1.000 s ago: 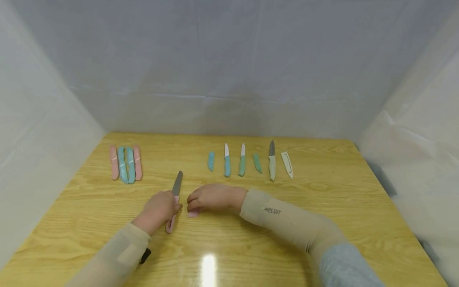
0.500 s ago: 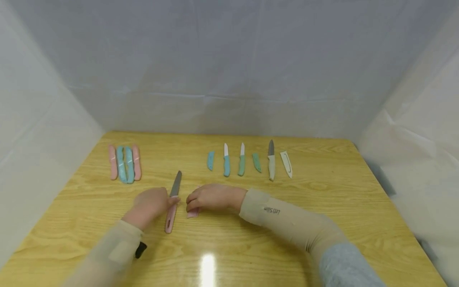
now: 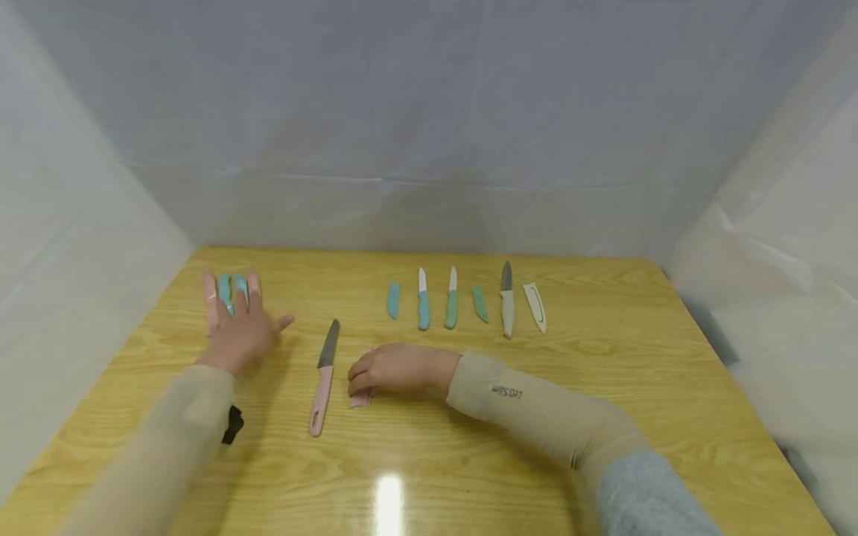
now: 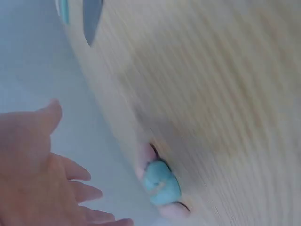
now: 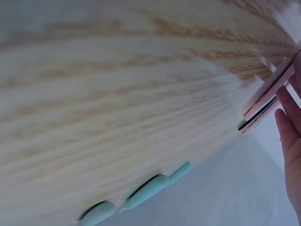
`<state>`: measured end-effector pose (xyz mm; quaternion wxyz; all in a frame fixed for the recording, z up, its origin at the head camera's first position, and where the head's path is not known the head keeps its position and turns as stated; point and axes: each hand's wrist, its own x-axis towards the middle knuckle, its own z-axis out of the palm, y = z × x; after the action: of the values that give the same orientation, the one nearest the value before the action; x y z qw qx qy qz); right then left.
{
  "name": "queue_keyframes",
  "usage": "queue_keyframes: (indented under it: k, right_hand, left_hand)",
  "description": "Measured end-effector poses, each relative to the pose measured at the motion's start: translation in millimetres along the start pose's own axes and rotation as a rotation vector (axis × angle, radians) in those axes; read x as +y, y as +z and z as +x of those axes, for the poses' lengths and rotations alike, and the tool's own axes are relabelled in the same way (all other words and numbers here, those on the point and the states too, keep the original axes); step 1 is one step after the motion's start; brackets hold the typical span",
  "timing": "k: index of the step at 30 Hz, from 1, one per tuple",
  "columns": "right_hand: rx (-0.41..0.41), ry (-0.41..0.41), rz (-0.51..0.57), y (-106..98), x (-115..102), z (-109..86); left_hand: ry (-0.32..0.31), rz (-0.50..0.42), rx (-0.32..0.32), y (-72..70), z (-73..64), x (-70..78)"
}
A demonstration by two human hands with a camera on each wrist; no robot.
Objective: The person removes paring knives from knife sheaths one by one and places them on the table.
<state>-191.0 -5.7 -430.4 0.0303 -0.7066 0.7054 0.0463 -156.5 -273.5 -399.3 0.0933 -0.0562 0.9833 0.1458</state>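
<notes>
Moved off the pink-handled knife, the left hand is now released, fingers spread, over the pink and blue pieces to that knife's left; whether they are touched cannot be told. The knife has thus been left unheld on the worktop. Just to its right, the pink sheath is gripped under the right hand's curled fingers, so only that half of the pair seems in hand.

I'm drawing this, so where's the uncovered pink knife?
In the head view, the pink knife lies left of centre on the table, between the left hand and the right hand.
</notes>
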Motion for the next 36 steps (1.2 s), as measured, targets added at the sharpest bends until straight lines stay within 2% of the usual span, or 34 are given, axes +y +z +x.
queue_keyframes:
  k: [5, 8, 11, 15, 22, 30, 36]
  right_hand:
    - [-0.019, 0.006, -0.008, -1.2, -0.8, 0.0]
    - [-0.030, 0.010, -0.019, -1.2, -1.4, 0.3]
    - [-0.034, 0.018, -0.026, -0.6, -1.9, 0.5]
    - [-0.045, 0.026, -0.031, -0.7, -2.3, 0.0]
    - [-0.060, 0.036, -0.034, -3.5, -3.3, -0.8]
    - [-0.041, 0.024, -0.028, -2.2, -2.6, -0.6]
    - [-0.022, 0.011, -0.034, -1.3, -0.8, 0.2]
  left_hand:
    - [0.007, -0.003, -0.089, -8.3, 14.3, -10.1]
    - [-0.007, -0.021, -0.099, -10.9, 23.1, -14.6]
    - [-0.048, -0.095, -0.110, -13.0, 29.3, -15.3]
    - [-0.072, -0.110, -0.133, -13.0, 35.3, -16.5]
    - [-0.048, 0.069, -0.071, -1.2, 49.8, -28.5]
    - [-0.002, 0.094, -0.091, 2.2, 49.0, -26.4]
    - [0.001, 0.180, 0.034, 1.8, 47.6, -20.4]
